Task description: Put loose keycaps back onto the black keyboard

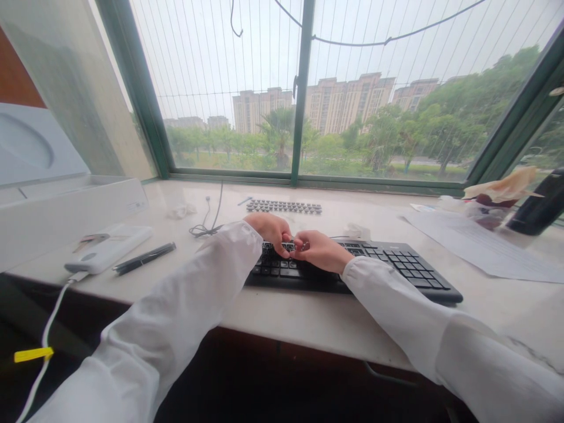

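Observation:
A black keyboard [414, 267] lies across the white counter before me, and some of its key positions appear to have no caps. My left hand [269, 229] is over its left-middle part, fingers bent and thumb pointing down at the keys. From the right, my right hand [321, 250] meets it with thumb and forefinger pinched together. The fingertips of both hands come together just above the keys; whatever small thing may be between them is hidden. Behind the keyboard, loose keycaps [284, 206] lie in rows.
On the left are a black pen [144, 258], a white power bank [110, 249] with a plugged-in cable [55, 311], and a white box [70, 205]. A coiled cord [206, 229] lies behind my left arm. Paper sheets [489, 244] and a dark bottle [540, 202] are right. A window frame [302, 117] bounds the back.

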Motion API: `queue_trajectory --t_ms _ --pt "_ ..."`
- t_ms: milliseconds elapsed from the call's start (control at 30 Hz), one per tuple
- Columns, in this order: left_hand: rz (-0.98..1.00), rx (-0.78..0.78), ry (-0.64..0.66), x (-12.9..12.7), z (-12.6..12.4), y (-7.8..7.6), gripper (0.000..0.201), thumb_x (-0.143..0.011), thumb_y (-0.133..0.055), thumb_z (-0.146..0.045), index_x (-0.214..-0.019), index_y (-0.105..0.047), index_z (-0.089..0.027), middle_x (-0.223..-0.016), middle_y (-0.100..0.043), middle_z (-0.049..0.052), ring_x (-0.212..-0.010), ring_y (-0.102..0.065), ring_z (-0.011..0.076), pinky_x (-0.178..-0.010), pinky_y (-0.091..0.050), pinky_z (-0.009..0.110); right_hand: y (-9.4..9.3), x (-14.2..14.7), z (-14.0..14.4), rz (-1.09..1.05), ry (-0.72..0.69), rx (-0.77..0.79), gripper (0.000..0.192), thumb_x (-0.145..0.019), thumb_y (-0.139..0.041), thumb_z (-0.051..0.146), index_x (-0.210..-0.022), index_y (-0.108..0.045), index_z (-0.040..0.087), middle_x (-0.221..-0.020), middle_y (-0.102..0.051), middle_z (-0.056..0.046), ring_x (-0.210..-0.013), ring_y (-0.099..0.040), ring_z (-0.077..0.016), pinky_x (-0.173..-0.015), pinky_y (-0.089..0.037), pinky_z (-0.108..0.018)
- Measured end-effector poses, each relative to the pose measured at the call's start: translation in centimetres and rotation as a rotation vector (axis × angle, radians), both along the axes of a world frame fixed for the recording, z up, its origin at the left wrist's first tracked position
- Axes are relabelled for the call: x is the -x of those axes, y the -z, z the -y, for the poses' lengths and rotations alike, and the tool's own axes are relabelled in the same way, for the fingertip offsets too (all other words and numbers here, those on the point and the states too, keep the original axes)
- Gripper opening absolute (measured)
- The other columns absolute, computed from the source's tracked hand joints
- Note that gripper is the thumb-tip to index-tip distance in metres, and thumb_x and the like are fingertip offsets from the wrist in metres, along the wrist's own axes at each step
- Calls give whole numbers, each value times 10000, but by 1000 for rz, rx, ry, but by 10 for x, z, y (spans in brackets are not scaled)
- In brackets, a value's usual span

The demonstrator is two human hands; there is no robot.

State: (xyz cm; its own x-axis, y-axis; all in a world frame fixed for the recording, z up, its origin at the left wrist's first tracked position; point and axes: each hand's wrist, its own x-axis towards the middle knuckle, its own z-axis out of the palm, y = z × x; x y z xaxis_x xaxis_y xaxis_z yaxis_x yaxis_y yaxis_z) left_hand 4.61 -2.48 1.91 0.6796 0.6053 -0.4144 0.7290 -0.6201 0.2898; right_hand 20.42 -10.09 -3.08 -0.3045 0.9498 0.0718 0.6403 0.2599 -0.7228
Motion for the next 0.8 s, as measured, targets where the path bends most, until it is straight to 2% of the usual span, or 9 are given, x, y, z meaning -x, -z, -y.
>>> queue_trajectory --t_ms 400,700,800 --pt "-54 -106 40 -4 3 -2 407 -533 -783 -372 -557 -424 -183 -504 -388 -80 -542 -352 99 -577 -257 273 -1 -2 -14 68 -65 47 282 -611 -655 361 -618 -433 187 -582 -419 51 -614 -396 -109 -573 -283 -243" --pt "-45 -61 35 -7 -1 -1 414 -470 -837 -402 -542 -500 -173 -516 -429 -63 -551 -379 105 -588 -295 268 -6 1 -12 109 -25 84 290 -608 -642 325 -584 -386 190 -556 -364 62 -595 -364 -101 -569 -238 -257" --pt "-73 -65 29 -9 -1 -1 373 -467 -839 -388 -563 -549 -174 -527 -469 -52 -570 -417 120 -595 -294 269 -6 3 -13 102 -45 96 240 -607 -640 295 -594 -427 184 -568 -397 59 -610 -388 -106 -580 -260 -255"
